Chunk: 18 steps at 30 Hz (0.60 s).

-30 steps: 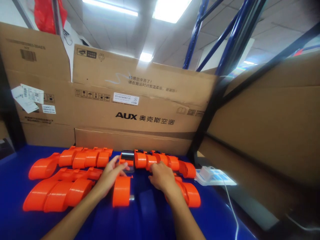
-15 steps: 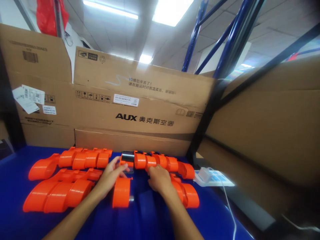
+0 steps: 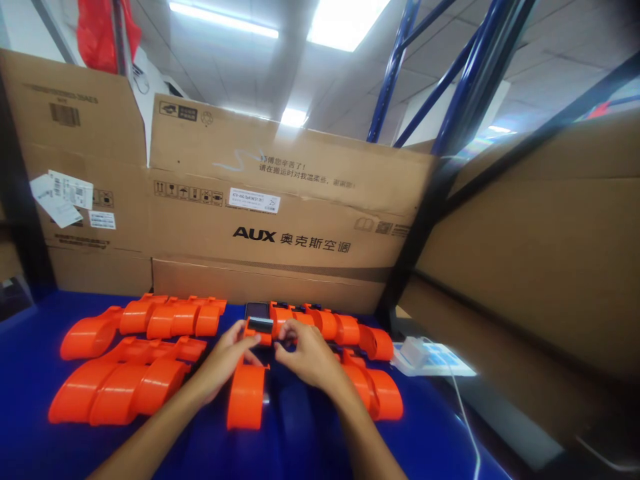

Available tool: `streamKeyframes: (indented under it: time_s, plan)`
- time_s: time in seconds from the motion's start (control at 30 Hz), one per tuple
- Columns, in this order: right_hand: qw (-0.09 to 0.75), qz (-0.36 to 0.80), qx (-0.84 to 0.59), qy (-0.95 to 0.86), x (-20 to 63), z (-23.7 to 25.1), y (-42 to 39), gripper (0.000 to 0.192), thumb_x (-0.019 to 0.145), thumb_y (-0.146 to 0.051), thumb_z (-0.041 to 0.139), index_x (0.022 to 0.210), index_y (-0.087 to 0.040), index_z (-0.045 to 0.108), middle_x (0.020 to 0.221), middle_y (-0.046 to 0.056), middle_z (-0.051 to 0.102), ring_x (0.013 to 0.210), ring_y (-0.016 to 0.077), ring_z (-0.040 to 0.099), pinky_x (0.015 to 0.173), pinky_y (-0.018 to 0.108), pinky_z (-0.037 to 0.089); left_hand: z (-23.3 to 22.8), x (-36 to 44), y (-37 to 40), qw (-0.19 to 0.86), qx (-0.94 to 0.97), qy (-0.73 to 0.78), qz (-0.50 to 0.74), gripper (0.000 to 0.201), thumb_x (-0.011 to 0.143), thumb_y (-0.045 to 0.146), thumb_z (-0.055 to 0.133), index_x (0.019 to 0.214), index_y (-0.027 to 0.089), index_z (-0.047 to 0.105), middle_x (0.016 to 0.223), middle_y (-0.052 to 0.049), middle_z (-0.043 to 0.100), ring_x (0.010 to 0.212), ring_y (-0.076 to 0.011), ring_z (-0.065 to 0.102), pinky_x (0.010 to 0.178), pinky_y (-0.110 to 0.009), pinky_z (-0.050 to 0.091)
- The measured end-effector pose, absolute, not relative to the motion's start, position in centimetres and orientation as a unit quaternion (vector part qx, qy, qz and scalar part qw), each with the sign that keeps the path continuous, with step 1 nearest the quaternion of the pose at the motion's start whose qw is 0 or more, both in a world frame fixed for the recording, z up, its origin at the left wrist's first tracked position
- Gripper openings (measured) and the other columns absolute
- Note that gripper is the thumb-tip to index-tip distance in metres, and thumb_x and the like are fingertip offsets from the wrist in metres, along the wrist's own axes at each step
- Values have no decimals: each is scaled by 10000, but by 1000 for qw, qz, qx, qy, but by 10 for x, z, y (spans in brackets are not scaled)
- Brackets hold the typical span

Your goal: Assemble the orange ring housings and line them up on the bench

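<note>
My left hand [image 3: 231,357] is closed around a small orange plastic part with a black ridged strip [image 3: 260,325] on top. Just below it is a wide orange curved band [image 3: 246,398] with a short silvery piece at its right side. Whether this band is joined to the held part, I cannot tell. Close by on the right, my right hand [image 3: 305,353] has its fingers curled in a pinch; anything between them is too small to make out. A dark flat rectangular device [image 3: 257,311] lies behind the held part.
Orange curved bands [image 3: 163,387] stand in two rows on the blue surface [image 3: 200,453] at left. More bands [image 3: 345,330] stand at right, some with black pieces. A white charger [image 3: 417,350] with a cable sits on the right edge. A cardboard sheet [image 3: 290,267] closes off the back.
My right hand has moved up and left from the right-hand bands to beside the held part. The held part and the band below it have come slightly lower, uncovering more of the dark device.
</note>
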State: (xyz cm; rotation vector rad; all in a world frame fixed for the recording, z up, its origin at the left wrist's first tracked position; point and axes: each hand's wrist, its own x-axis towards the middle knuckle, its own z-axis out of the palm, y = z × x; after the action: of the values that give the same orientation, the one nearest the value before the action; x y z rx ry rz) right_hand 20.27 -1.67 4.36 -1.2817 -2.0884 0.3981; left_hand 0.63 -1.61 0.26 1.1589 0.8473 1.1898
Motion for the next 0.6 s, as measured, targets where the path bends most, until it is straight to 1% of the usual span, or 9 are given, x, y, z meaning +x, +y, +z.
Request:
streamKeyframes:
  time_s: [0.03,0.1,0.17,0.2,0.3,0.4,0.47,0.53,0.6]
  plan:
    - [352,187,-464,-791,201,41,-14,98,797,-232,622,878,-195,580,738,-5,665,650,152,616,604,235,448,3,7,-17,607,496,361,505,386,806,401,702,1121,213,582,815,-29,723,549,-156,679,515,-224,470]
    - [398,233,-428,-777,199,37,-10,86,807,-192,589,882,-196,547,727,-17,656,625,136,609,581,219,447,2,8,-19,625,493,352,493,395,800,397,712,1121,209,578,762,-20,714,535,-159,671,504,-223,466]
    - [411,238,-416,-775,198,35,-8,82,805,-145,559,871,-193,550,738,-12,655,649,135,614,599,217,455,1,9,-18,627,490,349,496,417,790,400,724,1130,212,571,788,-27,723,553,-171,685,519,-235,483]
    - [400,230,-420,-781,198,34,-7,93,798,-119,544,855,-190,563,736,-9,654,657,135,611,606,216,453,0,9,-18,623,485,352,503,437,785,403,729,1143,216,563,830,-34,731,572,-180,697,536,-246,497]
    - [327,206,-447,-806,202,39,-10,159,763,-59,529,818,-180,617,714,-8,649,650,130,590,604,213,432,-2,7,-14,599,465,373,534,505,769,407,747,1186,226,527,896,-44,740,617,-201,724,584,-270,524]
    - [244,228,-424,-842,209,53,-21,166,755,-58,579,845,-174,657,776,-2,667,699,129,588,632,211,428,-2,3,-10,588,451,398,541,549,762,426,747,1212,222,506,815,-27,734,600,-216,724,569,-273,518]
    - [196,249,-396,-862,215,64,-33,52,797,-162,649,848,-172,657,786,-5,648,693,128,566,608,212,413,-2,1,-8,582,450,403,544,556,756,437,745,1211,221,509,772,-18,729,582,-218,720,557,-273,514]
    - [141,275,-380,-872,222,74,-49,108,809,-264,701,859,-180,656,733,-26,605,636,114,528,561,208,382,-1,0,-8,575,457,399,549,541,756,445,741,1196,220,522,729,-7,720,573,-216,715,556,-271,515]
    - [94,285,-351,-887,226,84,-66,196,771,-318,765,900,-201,674,759,-34,600,646,111,530,562,210,371,-1,-1,-9,575,466,391,548,519,762,455,734,1177,217,533,673,6,700,569,-217,712,545,-264,509]
